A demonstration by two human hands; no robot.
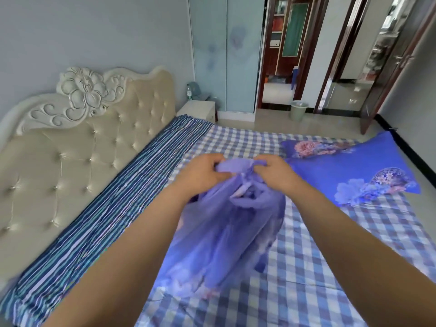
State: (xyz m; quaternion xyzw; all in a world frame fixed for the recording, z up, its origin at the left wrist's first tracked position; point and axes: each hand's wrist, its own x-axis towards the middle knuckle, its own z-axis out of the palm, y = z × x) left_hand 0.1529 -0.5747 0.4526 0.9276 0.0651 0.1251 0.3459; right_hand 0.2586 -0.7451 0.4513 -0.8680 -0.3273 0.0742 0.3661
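- Gripping the gathered top edge of the pillowcase (226, 244), my left hand (203, 175) has its fingers curled round a bunch of the purple cloth.
- My right hand (273, 172) pinches the same edge just beside the left, fingers curled on the fabric. The two hands nearly touch.
- The pillowcase hangs from both grips over the bed, tight at the top and spreading into loose folds lower down. I cannot tell whether its bottom end rests on the sheet (306, 267) or hangs just above it.
- It looks limp and unfilled. The cloth is too bunched and blurred for me to say whether the edge I hold is the open mouth.
- As I judge it, the step in hand is sorting the case out by its edge, finding the opening or the corners, before it is filled or folded.
- The next move calls for drawing my hands apart along that edge so the cloth spreads out. Both pinches should stay firm so nothing slips free.
- The checked sheet covers the bed below.
- Beyond my right hand a pillow (354, 166) in matching floral cloth lies flat on the sheet.
- To the left a striped blanket (118, 201) runs along the tufted headboard (82, 142).
- Farther off stand a nightstand (198, 110) and a bin (298, 110) by the doorway.
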